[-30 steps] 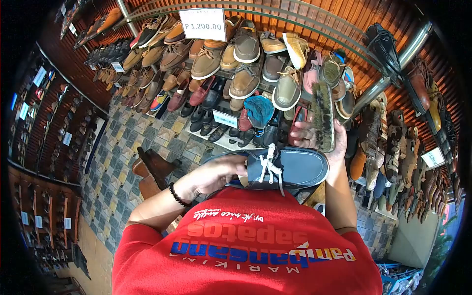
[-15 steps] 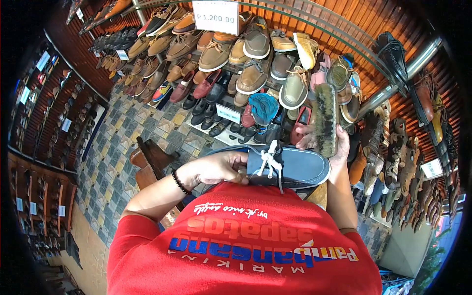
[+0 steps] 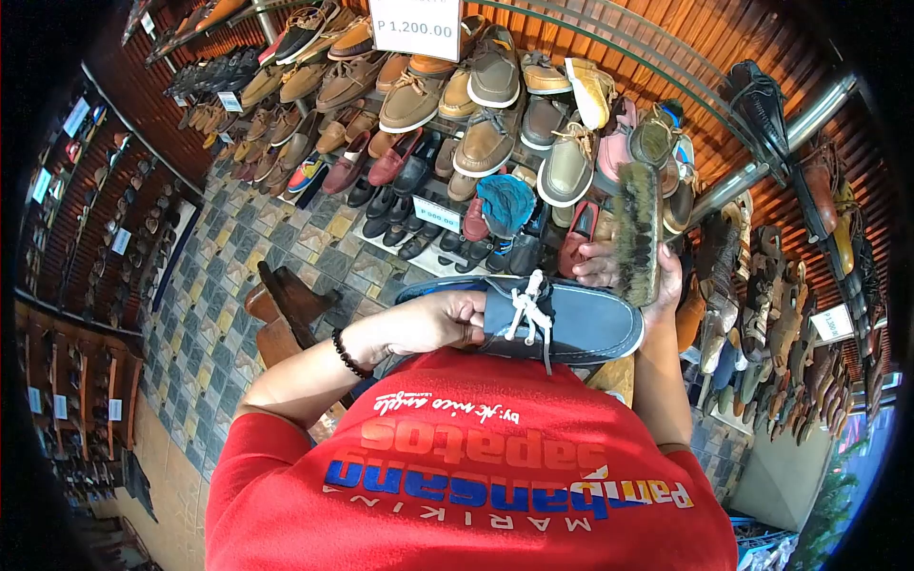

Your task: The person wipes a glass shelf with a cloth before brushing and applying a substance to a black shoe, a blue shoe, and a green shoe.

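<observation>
A navy boat shoe [image 3: 590, 324] with a knotted white lace [image 3: 529, 309] lies sideways in front of my chest, its toe pointing right. My left hand [image 3: 438, 319] is closed on the shoe near its opening, thumb and fingers pressed against the edge. In my right hand [image 3: 666, 276] is a shoe brush [image 3: 638, 233], held upright by its back with the pale and dark bristles facing left. The brush's lower end is right at the toe of the shoe. Part of my right hand is hidden behind the brush.
Shelves ahead carry many boat shoes and loafers, with price signs [image 3: 416, 29] among them. A blue crumpled cloth [image 3: 506, 205] rests near the lower shoes. More shoes hang along the right rack [image 3: 733, 195]. A brown wooden object [image 3: 286, 300] stands on the tiled floor [image 3: 228, 285].
The shoe and my left hand have shifted slightly right. My right hand and the brush have also moved a little right, with the brush still by the toe.
</observation>
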### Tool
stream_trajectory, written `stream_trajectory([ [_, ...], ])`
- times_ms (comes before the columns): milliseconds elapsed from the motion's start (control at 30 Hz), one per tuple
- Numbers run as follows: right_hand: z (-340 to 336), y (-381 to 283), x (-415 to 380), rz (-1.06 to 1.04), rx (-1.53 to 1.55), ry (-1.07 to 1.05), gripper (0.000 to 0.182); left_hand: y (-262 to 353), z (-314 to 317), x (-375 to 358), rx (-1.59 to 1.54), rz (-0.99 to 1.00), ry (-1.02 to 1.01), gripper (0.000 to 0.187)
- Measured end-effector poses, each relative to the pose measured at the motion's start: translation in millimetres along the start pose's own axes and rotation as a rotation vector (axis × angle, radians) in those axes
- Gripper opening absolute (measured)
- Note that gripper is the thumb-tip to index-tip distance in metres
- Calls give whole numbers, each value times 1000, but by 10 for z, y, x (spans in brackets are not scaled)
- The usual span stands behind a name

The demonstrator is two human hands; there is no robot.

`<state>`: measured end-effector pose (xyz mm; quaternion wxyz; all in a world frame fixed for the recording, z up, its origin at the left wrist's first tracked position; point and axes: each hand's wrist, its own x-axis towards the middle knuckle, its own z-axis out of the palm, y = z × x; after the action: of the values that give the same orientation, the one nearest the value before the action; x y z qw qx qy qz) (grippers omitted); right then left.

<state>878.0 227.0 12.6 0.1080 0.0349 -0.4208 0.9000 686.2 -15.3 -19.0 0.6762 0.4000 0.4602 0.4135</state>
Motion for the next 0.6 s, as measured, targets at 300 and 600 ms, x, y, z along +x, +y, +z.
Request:
stream_trajectory([
  [300,38,9,37,11,3,-62,75,-212,-190,188,-266,37,-125,25],
  [600,113,28,-26,-38,-23,8,78,175,109,74,-1161,142,-436,47],
])
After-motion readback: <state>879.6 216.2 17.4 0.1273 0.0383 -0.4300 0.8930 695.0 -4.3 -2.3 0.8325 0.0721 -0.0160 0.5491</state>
